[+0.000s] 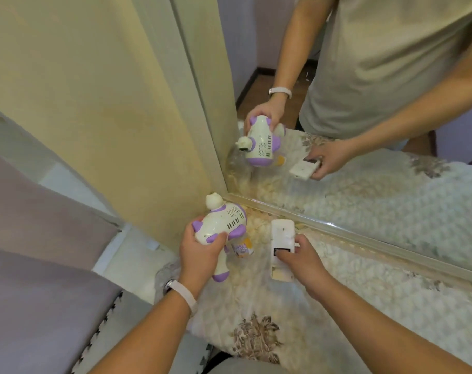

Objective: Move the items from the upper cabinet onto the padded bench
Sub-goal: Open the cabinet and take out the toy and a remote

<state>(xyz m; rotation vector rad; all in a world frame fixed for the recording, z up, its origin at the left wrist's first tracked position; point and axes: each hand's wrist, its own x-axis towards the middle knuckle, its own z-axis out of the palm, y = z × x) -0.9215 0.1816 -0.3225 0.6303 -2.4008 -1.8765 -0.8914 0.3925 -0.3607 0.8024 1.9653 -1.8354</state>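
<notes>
Head view: a white and purple toy gun (224, 222) is being gripped by the left hand (199, 251), the fingers being wrapped round its rear body. It is being held just above the padded bench (364, 306), close to the corner where the yellow wall panel (94, 103) meets the mirror (378, 201). A white remote control (282, 247) is being pinched by the right hand (303, 261), fingers and thumb being closed on its lower half; whether it is touching the quilted cover cannot be told. Both things are judged as being set down on the bench. Several risks are being carried here (the cover looks soft and lumpy). The toy, being top-heavy with a small bottle (243, 248) hanging beneath it, may be tipped over on release, and any liquid inside may be spilled. Its snout may be knocked against the mirror, being so near. The remote may be sent sliding toward the mirror's foot if it is being let go while tilted
</notes>
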